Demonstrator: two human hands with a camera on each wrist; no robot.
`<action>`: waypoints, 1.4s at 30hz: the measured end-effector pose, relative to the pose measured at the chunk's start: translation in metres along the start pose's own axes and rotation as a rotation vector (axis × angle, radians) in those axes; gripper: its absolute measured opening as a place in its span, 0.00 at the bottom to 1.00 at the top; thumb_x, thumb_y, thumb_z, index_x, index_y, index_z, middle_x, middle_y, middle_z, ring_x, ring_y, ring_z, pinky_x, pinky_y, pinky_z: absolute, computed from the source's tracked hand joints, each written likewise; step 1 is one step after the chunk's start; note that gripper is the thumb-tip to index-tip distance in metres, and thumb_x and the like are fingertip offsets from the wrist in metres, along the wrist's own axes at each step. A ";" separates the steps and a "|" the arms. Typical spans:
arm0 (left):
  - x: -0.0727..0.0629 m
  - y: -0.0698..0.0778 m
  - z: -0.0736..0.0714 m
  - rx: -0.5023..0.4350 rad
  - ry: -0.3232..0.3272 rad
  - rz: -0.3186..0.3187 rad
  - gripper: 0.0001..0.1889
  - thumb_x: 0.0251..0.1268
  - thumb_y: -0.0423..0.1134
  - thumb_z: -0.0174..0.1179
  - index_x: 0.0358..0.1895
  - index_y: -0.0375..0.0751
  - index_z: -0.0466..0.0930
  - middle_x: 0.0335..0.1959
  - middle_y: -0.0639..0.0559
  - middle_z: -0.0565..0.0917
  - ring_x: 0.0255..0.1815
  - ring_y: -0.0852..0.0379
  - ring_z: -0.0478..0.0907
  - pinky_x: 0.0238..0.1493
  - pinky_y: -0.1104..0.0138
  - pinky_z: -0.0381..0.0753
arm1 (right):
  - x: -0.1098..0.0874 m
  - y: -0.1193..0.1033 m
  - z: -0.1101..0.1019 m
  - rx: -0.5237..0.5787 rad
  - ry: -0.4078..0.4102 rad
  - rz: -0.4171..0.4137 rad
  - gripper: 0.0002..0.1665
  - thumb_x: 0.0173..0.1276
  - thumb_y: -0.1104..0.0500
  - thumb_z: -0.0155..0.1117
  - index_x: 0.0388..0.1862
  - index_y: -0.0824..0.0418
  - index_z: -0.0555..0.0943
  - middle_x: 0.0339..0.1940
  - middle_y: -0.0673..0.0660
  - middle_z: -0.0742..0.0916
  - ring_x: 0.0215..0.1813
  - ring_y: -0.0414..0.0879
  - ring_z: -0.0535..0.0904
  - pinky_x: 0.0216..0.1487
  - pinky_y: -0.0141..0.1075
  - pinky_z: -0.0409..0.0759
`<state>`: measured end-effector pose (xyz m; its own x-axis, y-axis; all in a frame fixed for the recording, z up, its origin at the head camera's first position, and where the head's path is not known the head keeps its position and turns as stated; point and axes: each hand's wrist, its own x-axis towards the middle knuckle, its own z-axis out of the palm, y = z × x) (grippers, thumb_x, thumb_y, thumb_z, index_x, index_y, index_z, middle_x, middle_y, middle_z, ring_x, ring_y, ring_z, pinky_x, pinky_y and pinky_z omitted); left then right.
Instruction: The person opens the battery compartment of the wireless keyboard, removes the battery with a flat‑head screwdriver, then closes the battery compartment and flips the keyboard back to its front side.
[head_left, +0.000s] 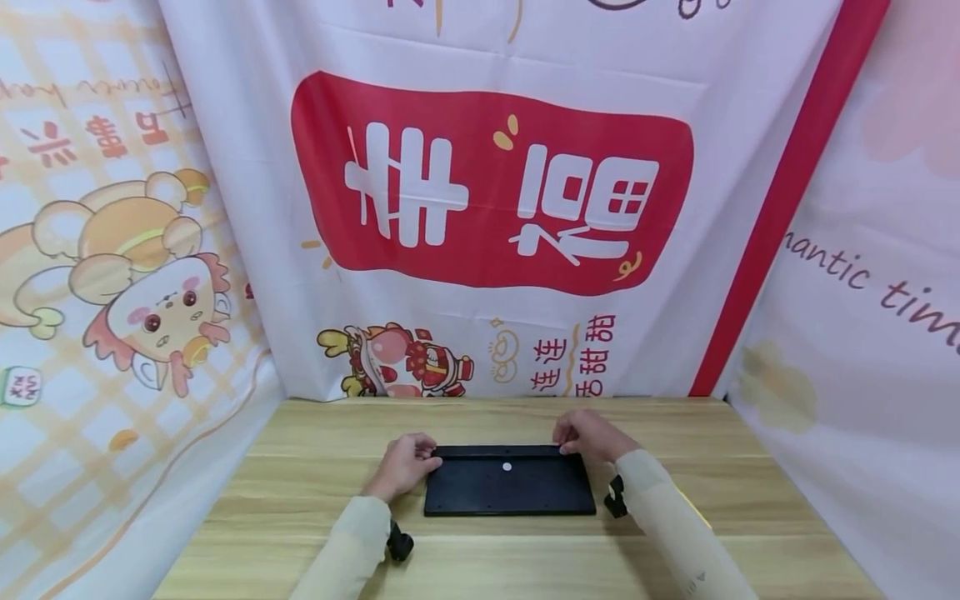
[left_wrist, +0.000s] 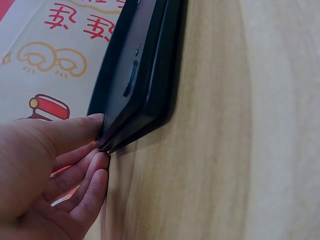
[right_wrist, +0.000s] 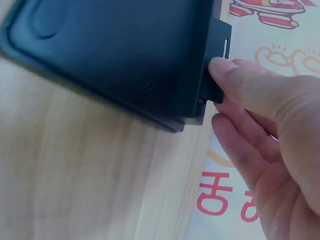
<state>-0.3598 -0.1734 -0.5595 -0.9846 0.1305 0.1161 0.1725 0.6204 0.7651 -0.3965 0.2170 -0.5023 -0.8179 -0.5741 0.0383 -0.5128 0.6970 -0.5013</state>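
A flat black rectangular panel (head_left: 510,492) with a raised strip along its far side lies on the wooden table. A small white round spot (head_left: 507,467) marks its upper face. At its far left corner, my left hand (head_left: 403,467) pinches the edge, thumb on top and fingers beneath. Layered black edges (left_wrist: 165,65) of the panel show in the left wrist view. My right hand (head_left: 591,435) pinches the far right end, where the right wrist view shows a slotted black tab (right_wrist: 220,45) under the thumb. What exactly the panel is, I cannot tell.
The wooden table (head_left: 300,500) ends at a white cloth (head_left: 495,333) with red print behind the panel. Printed cloths hang on the left (head_left: 150,417) and right (head_left: 840,375). Black wrist devices sit below both hands. A thin yellow edge (head_left: 693,508) shows beside the right sleeve.
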 end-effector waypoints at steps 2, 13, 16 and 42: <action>0.000 -0.001 -0.001 0.002 0.001 -0.007 0.13 0.67 0.34 0.73 0.52 0.36 0.88 0.44 0.47 0.90 0.46 0.54 0.86 0.52 0.55 0.88 | -0.001 0.003 0.002 -0.015 0.003 -0.007 0.05 0.68 0.70 0.73 0.38 0.63 0.89 0.33 0.53 0.91 0.36 0.41 0.84 0.38 0.33 0.83; 0.000 0.000 0.000 -0.016 -0.002 -0.011 0.13 0.67 0.34 0.73 0.52 0.35 0.88 0.45 0.47 0.90 0.46 0.54 0.86 0.52 0.56 0.88 | 0.001 0.009 -0.011 -0.020 0.050 -0.030 0.09 0.70 0.74 0.68 0.37 0.61 0.88 0.35 0.55 0.91 0.38 0.44 0.86 0.39 0.34 0.85; 0.000 0.002 -0.001 -0.016 0.000 -0.012 0.13 0.67 0.34 0.73 0.52 0.35 0.88 0.45 0.46 0.90 0.47 0.53 0.86 0.52 0.55 0.88 | 0.008 0.014 -0.016 -0.035 0.059 -0.014 0.09 0.70 0.74 0.68 0.38 0.61 0.89 0.36 0.55 0.91 0.40 0.44 0.86 0.41 0.37 0.86; 0.000 0.003 0.000 -0.009 -0.005 -0.025 0.14 0.68 0.35 0.72 0.53 0.36 0.88 0.46 0.46 0.90 0.47 0.53 0.86 0.52 0.56 0.88 | 0.028 0.034 -0.002 -0.071 0.075 0.118 0.08 0.72 0.69 0.69 0.46 0.64 0.90 0.41 0.56 0.91 0.43 0.45 0.85 0.49 0.45 0.88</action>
<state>-0.3589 -0.1711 -0.5575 -0.9885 0.1188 0.0935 0.1473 0.6166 0.7733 -0.4373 0.2255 -0.5170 -0.8894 -0.4545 0.0483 -0.4267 0.7878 -0.4441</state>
